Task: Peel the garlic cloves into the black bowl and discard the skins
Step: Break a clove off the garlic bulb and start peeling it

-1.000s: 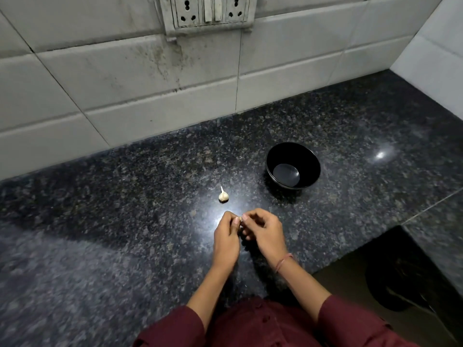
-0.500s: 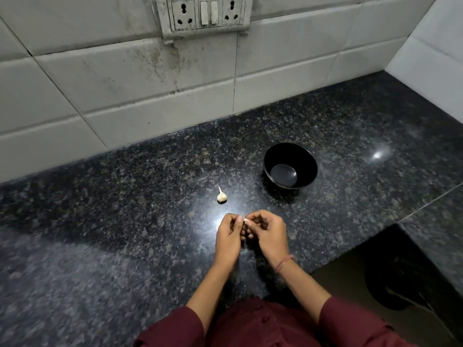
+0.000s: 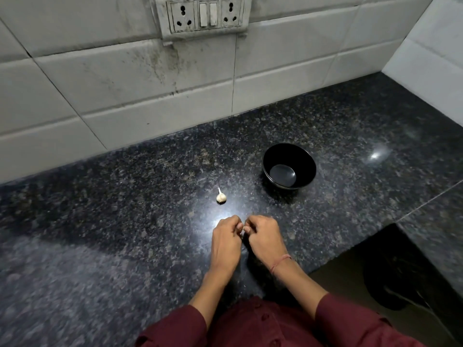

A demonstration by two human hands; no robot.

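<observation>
The left hand (image 3: 225, 242) and right hand (image 3: 264, 240) are held close together, low over the counter (image 3: 125, 221), near its front edge. Both are seen from the back, knuckles up, with the fingers curled inward. A clove (image 3: 243, 229) is pinched between the fingertips of both hands, and only a small pale speck of it is visible in the gap. How far it is peeled cannot be told.

Compared with half a second ago, the fingers are curled more tightly and the knuckles are turned further upward, so less of the clove is exposed. The hands are kept at the same spot on the counter.

A loose clove (image 3: 221, 196) with a thin pointed tail lies on the counter just beyond the left hand, apart from it. The bowl (image 3: 288, 152) stands upright beyond the right hand, to the right of the loose clove and well apart from both hands. Neither the loose clove nor the bowl is moved from its earlier place.

A thread band (image 3: 280, 262) is worn on the right wrist. A socket plate (image 3: 204, 15) is fixed to the tiled wall behind the counter, and more of it is in view than before
</observation>
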